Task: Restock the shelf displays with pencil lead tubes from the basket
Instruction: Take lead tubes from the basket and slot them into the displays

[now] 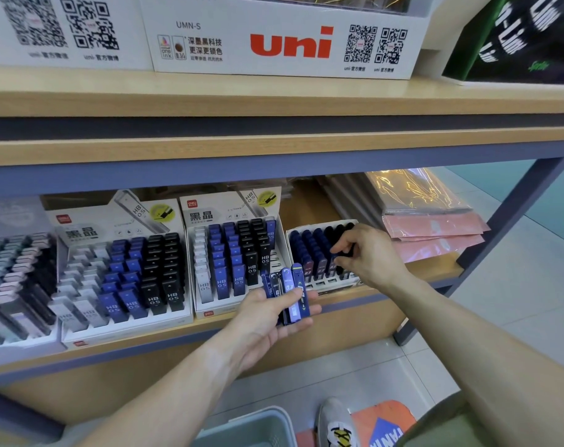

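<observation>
Lead tubes (290, 293) are gripped by the left hand (267, 321) before the rightmost tray (319, 253), half-filled with tubes; one there is pinched by the right hand (367, 253).

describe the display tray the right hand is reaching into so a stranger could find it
On the lower shelf, three white trays of lead tubes stand side by side. It is the rightmost tray, beside pink packets: smaller, with no printed backboard, holding rounded dark tubes.

Wooden shelf (354, 312) bearing lead-tube display trays (319, 253)
</observation>
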`<state>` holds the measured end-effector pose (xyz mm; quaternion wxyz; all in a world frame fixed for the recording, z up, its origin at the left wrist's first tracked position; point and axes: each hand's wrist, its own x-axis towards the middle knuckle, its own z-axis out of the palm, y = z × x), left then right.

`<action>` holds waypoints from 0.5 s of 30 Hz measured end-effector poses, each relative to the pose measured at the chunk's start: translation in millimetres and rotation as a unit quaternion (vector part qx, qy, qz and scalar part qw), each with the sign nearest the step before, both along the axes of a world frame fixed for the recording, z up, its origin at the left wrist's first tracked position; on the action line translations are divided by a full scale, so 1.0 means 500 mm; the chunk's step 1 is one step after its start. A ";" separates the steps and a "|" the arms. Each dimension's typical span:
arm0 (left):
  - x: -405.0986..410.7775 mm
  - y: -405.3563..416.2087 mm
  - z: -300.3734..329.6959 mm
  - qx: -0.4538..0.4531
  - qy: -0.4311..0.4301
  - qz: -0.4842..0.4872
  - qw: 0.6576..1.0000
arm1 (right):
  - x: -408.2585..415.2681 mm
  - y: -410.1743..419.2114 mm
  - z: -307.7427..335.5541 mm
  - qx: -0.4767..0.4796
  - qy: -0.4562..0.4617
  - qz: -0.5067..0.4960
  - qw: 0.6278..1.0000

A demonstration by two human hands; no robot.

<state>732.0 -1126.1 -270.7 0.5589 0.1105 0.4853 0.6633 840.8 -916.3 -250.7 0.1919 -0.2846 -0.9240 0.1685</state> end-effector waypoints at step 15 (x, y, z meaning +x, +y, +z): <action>0.010 -0.001 0.009 0.028 0.002 -0.033 0.999 | -0.001 -0.097 0.069 -0.369 0.036 0.075 0.926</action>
